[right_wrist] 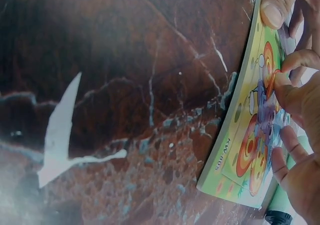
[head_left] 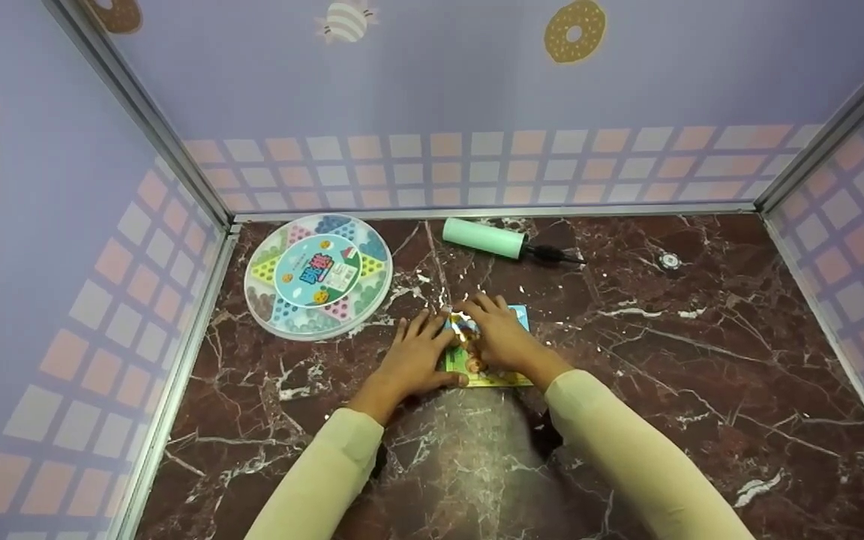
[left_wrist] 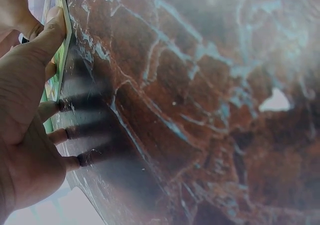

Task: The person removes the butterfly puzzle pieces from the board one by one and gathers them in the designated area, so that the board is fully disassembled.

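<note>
A small picture board [head_left: 456, 376], green with a yellow border and cartoon figures, lies between both hands on the marble surface. Its edge reads KW-805 in the right wrist view. Crinkled, shiny clear film [right_wrist: 267, 122] shows over the picture. My left hand [head_left: 418, 356] is spread at the board's left side, thumb pressing its near corner and fingers reaching over the far left part. Over the middle lies my right hand [head_left: 505, 339], thumb and fingertips down on the film beside the left index finger. I cannot tell whether it pinches the film.
Left of the board lies a round Chinese checkers set [head_left: 317, 277] under a clear lid. Beyond it is a mint-green hand pump [head_left: 484, 238] with a black nozzle. A small round disc [head_left: 669, 260] lies farther right. Patterned lilac walls [head_left: 477, 82] enclose the back and sides.
</note>
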`<act>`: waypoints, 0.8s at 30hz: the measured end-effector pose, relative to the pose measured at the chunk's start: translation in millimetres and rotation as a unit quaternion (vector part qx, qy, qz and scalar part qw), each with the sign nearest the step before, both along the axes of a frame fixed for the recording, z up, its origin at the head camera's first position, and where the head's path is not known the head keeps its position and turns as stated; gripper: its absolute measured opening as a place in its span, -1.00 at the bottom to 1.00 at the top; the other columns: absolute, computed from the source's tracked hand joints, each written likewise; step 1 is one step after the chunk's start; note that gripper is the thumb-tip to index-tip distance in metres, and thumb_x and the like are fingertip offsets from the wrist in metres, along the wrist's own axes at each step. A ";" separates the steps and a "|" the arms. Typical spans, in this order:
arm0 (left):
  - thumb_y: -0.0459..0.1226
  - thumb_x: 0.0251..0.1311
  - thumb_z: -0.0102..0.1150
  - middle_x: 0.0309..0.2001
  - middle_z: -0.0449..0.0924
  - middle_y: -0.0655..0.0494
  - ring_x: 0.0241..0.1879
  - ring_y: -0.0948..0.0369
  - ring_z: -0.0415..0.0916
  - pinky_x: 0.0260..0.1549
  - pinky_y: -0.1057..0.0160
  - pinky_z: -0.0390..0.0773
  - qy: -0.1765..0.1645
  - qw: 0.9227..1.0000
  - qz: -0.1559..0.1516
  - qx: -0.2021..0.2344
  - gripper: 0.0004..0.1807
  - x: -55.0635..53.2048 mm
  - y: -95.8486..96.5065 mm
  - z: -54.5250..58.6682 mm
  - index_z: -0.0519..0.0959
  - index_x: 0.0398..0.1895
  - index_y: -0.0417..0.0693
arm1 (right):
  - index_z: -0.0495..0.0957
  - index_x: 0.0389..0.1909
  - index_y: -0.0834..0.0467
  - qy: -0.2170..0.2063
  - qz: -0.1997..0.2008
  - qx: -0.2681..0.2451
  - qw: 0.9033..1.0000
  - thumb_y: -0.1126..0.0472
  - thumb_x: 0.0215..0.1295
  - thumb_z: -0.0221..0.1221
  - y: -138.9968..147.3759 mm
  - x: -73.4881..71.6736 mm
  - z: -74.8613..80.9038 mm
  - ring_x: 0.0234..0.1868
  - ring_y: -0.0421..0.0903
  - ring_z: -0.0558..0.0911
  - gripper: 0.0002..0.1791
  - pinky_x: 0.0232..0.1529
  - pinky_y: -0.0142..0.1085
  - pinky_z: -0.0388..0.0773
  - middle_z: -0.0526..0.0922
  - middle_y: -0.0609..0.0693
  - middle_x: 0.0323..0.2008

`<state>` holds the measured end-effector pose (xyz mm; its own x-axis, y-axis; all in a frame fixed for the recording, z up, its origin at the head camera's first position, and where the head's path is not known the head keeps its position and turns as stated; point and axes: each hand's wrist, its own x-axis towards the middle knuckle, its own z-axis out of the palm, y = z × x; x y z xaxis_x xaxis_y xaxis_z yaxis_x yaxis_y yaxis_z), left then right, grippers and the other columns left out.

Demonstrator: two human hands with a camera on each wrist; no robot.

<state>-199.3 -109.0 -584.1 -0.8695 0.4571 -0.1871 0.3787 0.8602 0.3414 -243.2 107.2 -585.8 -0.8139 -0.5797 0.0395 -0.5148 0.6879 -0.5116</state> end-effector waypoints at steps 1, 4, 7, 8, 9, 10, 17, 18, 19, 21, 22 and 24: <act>0.36 0.28 0.39 0.83 0.00 -0.02 0.81 -0.25 -0.12 0.73 -0.45 -0.08 0.000 1.000 0.001 -0.002 -0.17 0.1 -0.5 -0.1 0.50 0.48 0.19 | 0.46 0.57 0.07 0.002 0.002 -0.001 1.000 0.35 0.37 0.44 -0.2 -0.1 -0.2 0.36 0.32 0.49 -0.24 0.31 0.47 0.55 0.50 0.20 0.46; 0.36 0.28 0.40 0.83 0.00 -0.02 0.81 -0.25 -0.12 0.73 -0.45 -0.07 0.000 1.000 0.002 -0.005 -0.16 0.2 -1.7 1.0 0.49 0.50 0.19 | 0.46 0.57 0.09 -0.001 0.004 -0.005 1.000 0.31 0.39 0.45 -0.7 -0.3 0.1 0.45 0.31 0.47 -0.25 0.39 0.48 0.50 0.49 0.19 0.48; 0.35 0.28 0.40 0.83 -0.01 -0.01 0.81 -0.24 -0.13 0.74 -0.44 -0.08 -0.002 1.000 0.003 -0.005 -0.15 -0.4 -2.2 1.0 0.48 0.52 0.20 | 0.46 0.58 0.10 -0.008 0.004 -0.007 1.000 0.31 0.41 0.44 -1.0 -0.5 1.1 0.52 0.30 0.46 -0.26 0.45 0.52 0.44 0.49 0.19 0.49; 0.35 0.29 0.40 0.83 -0.02 -0.01 0.81 -0.24 -0.14 0.74 -0.44 -0.09 -0.004 1.000 0.003 -0.005 -0.15 -0.4 -2.1 1.2 0.48 0.53 0.21 | 0.45 0.58 0.10 -0.012 0.004 -0.007 1.000 0.29 0.43 0.44 -1.1 -0.5 1.3 0.53 0.30 0.46 -0.27 0.45 0.53 0.42 0.49 0.18 0.49; 0.35 0.29 0.40 0.84 -0.03 -0.01 0.81 -0.24 -0.15 0.74 -0.44 -0.09 -0.006 1.000 0.003 -0.004 -0.14 -0.4 -2.0 1.0 0.48 0.54 0.21 | 0.45 0.58 0.10 -0.013 0.004 -0.007 1.000 0.28 0.45 0.44 -1.3 -0.6 1.5 0.53 0.29 0.46 -0.28 0.45 0.53 0.42 0.49 0.18 0.49; 0.35 0.30 0.39 0.84 -0.03 0.00 0.82 -0.23 -0.15 0.74 -0.44 -0.09 -0.007 1.000 0.002 -0.004 -0.16 -0.5 -1.8 0.8 0.48 0.54 0.22 | 0.46 0.57 0.10 -0.011 0.006 -0.008 1.000 0.27 0.45 0.44 -1.6 -0.8 1.5 0.52 0.29 0.47 -0.29 0.44 0.53 0.43 0.50 0.18 0.47; 0.36 0.29 0.39 0.83 0.00 -0.04 0.81 -0.24 -0.14 0.74 -0.44 -0.08 -0.007 1.000 0.002 -0.002 -0.12 -0.2 -1.0 0.5 0.44 0.56 0.21 | 0.52 0.49 0.12 0.021 0.021 -0.013 0.999 0.28 0.43 0.45 -3.5 -0.2 3.9 0.40 0.28 0.55 -0.36 0.31 0.47 0.56 0.56 0.17 0.37; 0.36 0.29 0.39 0.83 0.00 -0.04 0.81 -0.25 -0.15 0.74 -0.45 -0.09 -0.008 1.000 0.002 -0.002 -0.10 -0.3 -1.0 0.6 0.42 0.59 0.21 | 0.53 0.49 0.11 0.024 0.022 -0.013 0.999 0.27 0.43 0.44 -3.7 0.0 4.3 0.39 0.28 0.55 -0.37 0.29 0.47 0.57 0.56 0.17 0.36; 0.35 0.29 0.39 0.83 0.00 -0.05 0.81 -0.26 -0.15 0.73 -0.45 -0.09 -0.008 1.000 0.001 -0.001 -0.07 -0.4 -1.0 0.8 0.41 0.62 0.20 | 0.53 0.49 0.11 0.025 0.023 -0.013 0.999 0.27 0.44 0.44 -3.7 0.1 4.7 0.39 0.29 0.55 -0.37 0.29 0.46 0.58 0.56 0.17 0.36; 0.35 0.29 0.40 0.82 0.00 -0.07 0.81 -0.27 -0.16 0.73 -0.46 -0.10 -0.011 1.000 0.000 0.003 -0.01 -0.8 -1.4 0.6 0.36 0.68 0.17 | 0.53 0.51 0.10 0.023 0.024 -0.010 0.999 0.24 0.48 0.42 -3.9 0.5 5.3 0.40 0.29 0.54 -0.38 0.31 0.45 0.57 0.55 0.17 0.37; 0.34 0.29 0.40 0.82 0.00 -0.08 0.81 -0.27 -0.17 0.73 -0.46 -0.11 -0.013 1.000 -0.001 0.007 0.02 -1.0 -1.7 0.5 0.33 0.70 0.15 | 0.53 0.52 0.09 0.021 0.024 -0.007 0.999 0.23 0.50 0.41 -3.9 0.7 5.5 0.41 0.29 0.53 -0.38 0.32 0.45 0.56 0.55 0.17 0.38; 0.40 0.28 0.36 0.82 0.02 -0.07 0.80 -0.28 -0.14 0.71 -0.49 -0.06 -0.004 1.000 -0.003 0.019 0.05 -3.9 -3.5 -9.7 0.32 0.72 0.16 | 0.53 0.54 0.08 0.019 0.022 -0.001 1.000 0.19 0.53 0.40 -4.0 0.8 5.9 0.44 0.30 0.52 -0.39 0.35 0.47 0.54 0.54 0.16 0.38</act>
